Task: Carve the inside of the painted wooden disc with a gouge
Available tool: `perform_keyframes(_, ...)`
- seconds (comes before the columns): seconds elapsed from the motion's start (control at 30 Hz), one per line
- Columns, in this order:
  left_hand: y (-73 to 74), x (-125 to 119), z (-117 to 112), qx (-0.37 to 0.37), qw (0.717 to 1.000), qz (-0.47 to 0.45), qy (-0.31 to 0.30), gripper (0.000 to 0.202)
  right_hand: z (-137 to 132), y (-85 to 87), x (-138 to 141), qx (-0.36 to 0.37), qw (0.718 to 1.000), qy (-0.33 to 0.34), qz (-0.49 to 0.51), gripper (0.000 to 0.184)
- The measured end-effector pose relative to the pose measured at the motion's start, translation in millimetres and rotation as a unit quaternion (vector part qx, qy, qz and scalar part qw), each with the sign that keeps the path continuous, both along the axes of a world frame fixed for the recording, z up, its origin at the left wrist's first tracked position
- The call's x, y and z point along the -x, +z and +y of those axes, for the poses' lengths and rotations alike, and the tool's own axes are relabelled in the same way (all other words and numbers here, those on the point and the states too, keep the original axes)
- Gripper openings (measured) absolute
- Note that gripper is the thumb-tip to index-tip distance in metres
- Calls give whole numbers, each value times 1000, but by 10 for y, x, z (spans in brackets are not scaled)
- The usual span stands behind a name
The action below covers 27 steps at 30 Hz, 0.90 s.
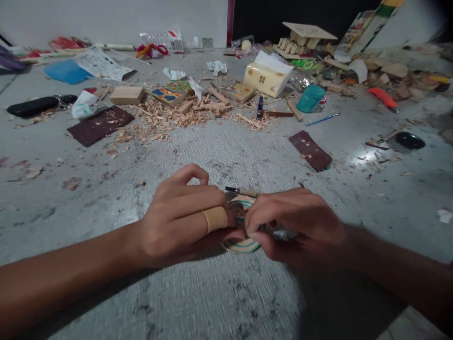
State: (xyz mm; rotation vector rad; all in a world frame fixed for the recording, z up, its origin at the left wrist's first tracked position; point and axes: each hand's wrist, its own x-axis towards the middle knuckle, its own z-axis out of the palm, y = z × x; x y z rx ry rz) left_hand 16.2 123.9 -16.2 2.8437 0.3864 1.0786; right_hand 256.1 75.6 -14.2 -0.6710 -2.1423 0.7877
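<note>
Both hands, left hand [180, 217] and right hand [302, 222], bent in at a round striped piece [244, 247].
Fingertips meet over its middle, thumbs low; can't tell if anything is gripped. Piece lies flat on the grey surface [212, 302], between the hands, likely so both can brace it. Pen [242, 191] just beyond, probably for easy reach. Farther out: wood shavings [201, 114], dark brown sheets [101, 126], seemingly pushed back for room.
</note>
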Motion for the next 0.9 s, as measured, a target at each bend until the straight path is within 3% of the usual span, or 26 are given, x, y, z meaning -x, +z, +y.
perform_keyframes(0.1,10,-6,8,4,999,-19,-35,15,6,0,2,-11,1000,-6,-2,8)
perform_keyframes(0.5,-20,-13,4,28,999,-8,-34,12,9,-36,12,-6,1000,14,-10,11)
perform_keyframes(0.67,-86,-15,5,28,999,-10,-29,15,0,-93,19,-33,999,-10,-41,9)
perform_keyframes(0.9,-66,-8,-3,31,999,0,-37,19,-42,-117,28,-75,995,-12,-62,13)
